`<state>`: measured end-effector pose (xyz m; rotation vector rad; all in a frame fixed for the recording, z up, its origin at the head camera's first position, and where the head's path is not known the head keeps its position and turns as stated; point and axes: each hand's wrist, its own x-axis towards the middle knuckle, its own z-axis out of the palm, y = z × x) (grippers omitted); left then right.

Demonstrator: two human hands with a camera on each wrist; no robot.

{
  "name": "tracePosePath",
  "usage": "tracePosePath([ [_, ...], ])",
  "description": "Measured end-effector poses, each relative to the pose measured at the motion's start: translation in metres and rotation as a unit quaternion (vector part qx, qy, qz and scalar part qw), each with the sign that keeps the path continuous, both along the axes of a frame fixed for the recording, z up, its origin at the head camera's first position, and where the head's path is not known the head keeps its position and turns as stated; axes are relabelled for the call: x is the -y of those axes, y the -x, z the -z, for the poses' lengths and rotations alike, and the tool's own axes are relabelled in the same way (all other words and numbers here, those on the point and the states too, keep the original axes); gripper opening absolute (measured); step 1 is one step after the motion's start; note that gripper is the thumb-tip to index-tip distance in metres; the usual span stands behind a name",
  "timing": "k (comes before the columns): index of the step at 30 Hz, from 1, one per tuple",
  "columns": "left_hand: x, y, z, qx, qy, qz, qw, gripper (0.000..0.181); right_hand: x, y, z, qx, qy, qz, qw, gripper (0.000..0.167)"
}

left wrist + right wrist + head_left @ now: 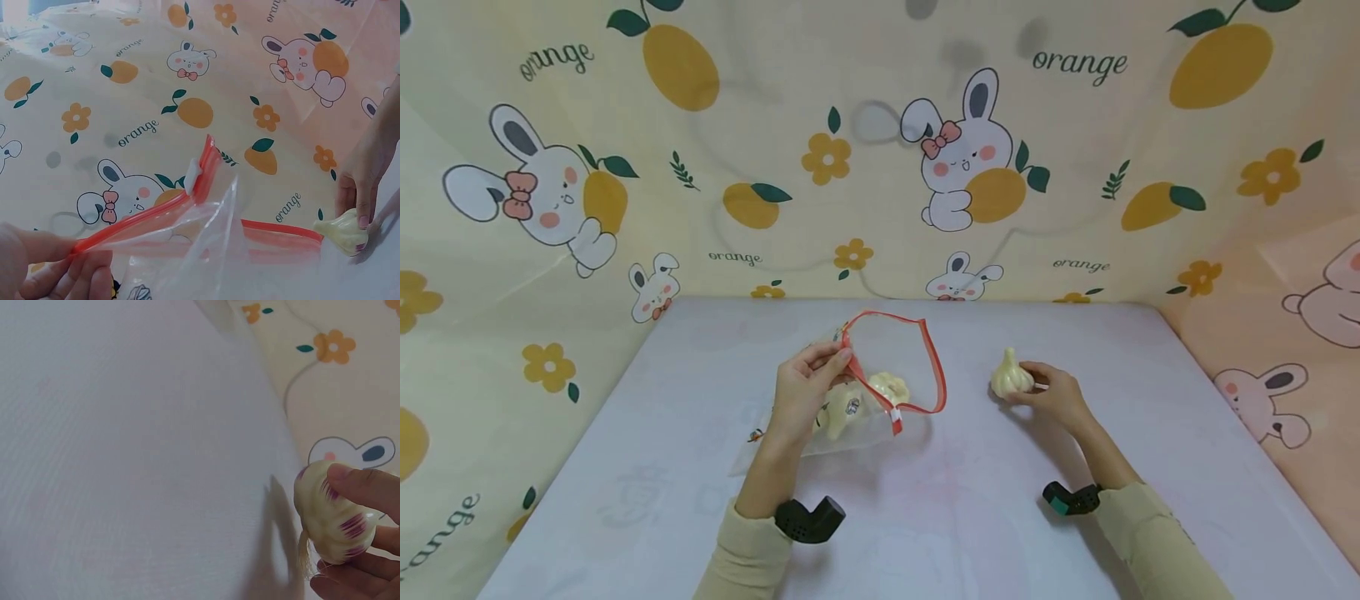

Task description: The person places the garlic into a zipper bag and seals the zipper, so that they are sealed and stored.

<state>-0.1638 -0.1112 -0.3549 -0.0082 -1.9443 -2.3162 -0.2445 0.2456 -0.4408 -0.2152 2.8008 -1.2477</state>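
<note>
Watching this remotely over the head and wrist cams, I've got a cream cloth backdrop with bunny and orange prints (745,125) across 12 o'clock, behind a flat white tabletop (985,508). Taking the table's middle as the clock centre, the clear plastic zip bag with a red-edged mouth (937,367) sits around 10 o'clock, gaping, with some pale, knobbly garlic-looking bulbs (891,386) inside. The left hand (808,387) has the bag's red edge pinched between thumb and fingers. Over at 2 o'clock, the right hand (1056,396) has thumb and fingers clamped round a round, cream garlic bulb with purple streaks (1011,379), stem toward 12. That bulb is outside the bag, off at 3 o'clock from its mouth; can't tell if it's touching the table. Smallest bit is the little white zip slider (192,177) on the red strip. My read: we're mid-bagging, bulb gripped and mouth held ready. Next move, I'd say, calls for lifting it toward 9 o'clock, clearing the near red rim, and letting go inside, while the left pinch stays put so the floppy mouth doesn't fold.
</note>
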Motion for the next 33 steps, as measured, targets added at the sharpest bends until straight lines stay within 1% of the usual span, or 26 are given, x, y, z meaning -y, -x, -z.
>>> tracePosePath([
  [8,0.0,0.001,0.001,0.011,0.005,0.0,0.9999,0.024,0.001,-0.004,-0.006,-0.026,0.007,-0.004,0.9996,0.061],
  [14,-0.001,0.001,0.001,0.011,0.003,0.003,0.9999,0.026,0.0,-0.004,-0.009,-0.025,0.014,-0.004,0.9996,0.061],
  [17,-0.001,0.002,0.001,0.007,0.0,0.003,1.0,0.026,0.0,-0.004,-0.009,-0.039,0.02,-0.009,0.999,0.064],
  [21,-0.001,0.001,0.001,0.006,-0.001,0.001,1.0,0.025,0.001,-0.004,-0.01,-0.069,0.027,-0.017,0.9971,0.067],
  [29,-0.001,0.0,-0.001,0.007,0.001,0.0,1.0,0.026,0.006,-0.002,-0.016,-0.054,0.011,-0.014,0.9984,0.058],
  [33,-0.001,0.001,-0.001,0.009,0.003,0.0,1.0,0.026,0.009,-0.002,-0.019,-0.051,0.009,-0.015,0.9985,0.058],
])
